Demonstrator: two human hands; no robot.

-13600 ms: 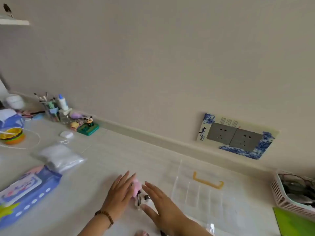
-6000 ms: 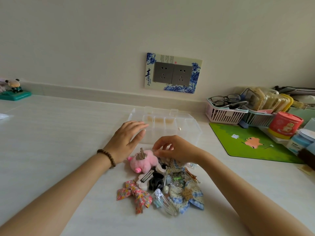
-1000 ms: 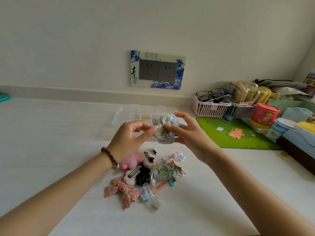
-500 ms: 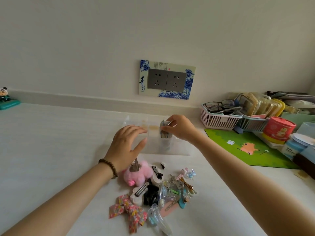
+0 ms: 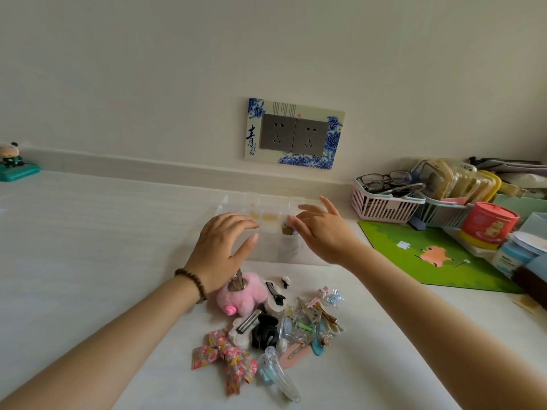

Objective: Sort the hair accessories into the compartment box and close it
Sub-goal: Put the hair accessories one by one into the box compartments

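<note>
The clear compartment box (image 5: pixel 268 229) lies open on the white table, near the wall. A blue-and-beige fabric bow (image 5: pixel 287 229) sits in one of its right-hand compartments. My right hand (image 5: pixel 321 232) hovers just right of that bow, fingers spread, holding nothing. My left hand (image 5: pixel 221 249) is open at the box's near left edge, above a fluffy pink pig clip (image 5: pixel 243 295). In front of the box lies a pile of hair accessories: a floral bow (image 5: pixel 225 358), a black claw clip (image 5: pixel 265 333), a clear clip (image 5: pixel 279 374) and several small clips (image 5: pixel 310 318).
A green mat (image 5: pixel 429 255) lies to the right. Behind it stand a pink basket (image 5: pixel 381 206) with glasses, a red tub (image 5: pixel 487 225) and other containers. A panda figurine (image 5: pixel 13 164) stands far left. A socket plate (image 5: pixel 294 134) is on the wall.
My right hand carried the blue-and-beige bow from above the pile into the box and let go of it. My left hand dropped to the box's edge.
</note>
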